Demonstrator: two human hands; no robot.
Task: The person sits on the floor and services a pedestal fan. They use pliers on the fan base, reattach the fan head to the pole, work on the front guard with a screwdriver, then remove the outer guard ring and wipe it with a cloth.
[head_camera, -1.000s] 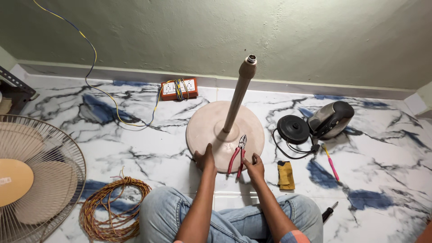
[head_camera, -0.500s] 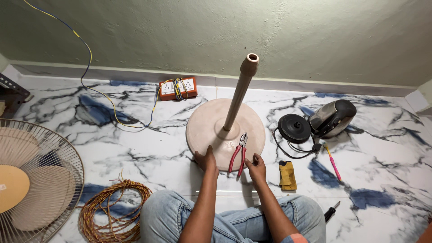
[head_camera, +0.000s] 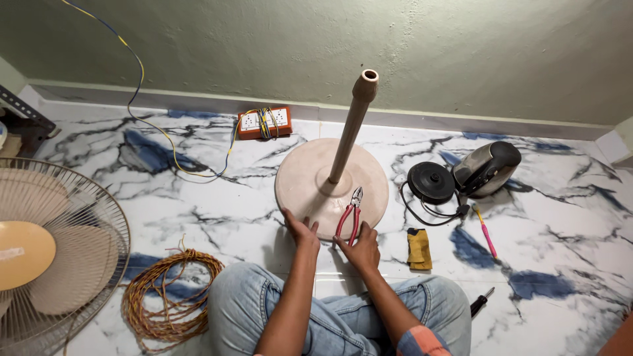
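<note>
I see my left hand [head_camera: 300, 232] resting with its fingers spread on the near rim of the round fan base [head_camera: 310, 181], gripping nothing. My right hand [head_camera: 361, 249] is closed around the red handles of the pliers [head_camera: 351, 214], whose jaws point at the foot of the pole [head_camera: 351, 125] rising tilted from the base; whether the jaws touch it I cannot quite tell from here. The base sits on the marble floor [head_camera: 560, 217] just ahead of my knees. A coil of orange wire [head_camera: 165, 293] lies to the left beside the fan cage [head_camera: 79, 264], a yellow pouch [head_camera: 418, 248] to the right.
</note>
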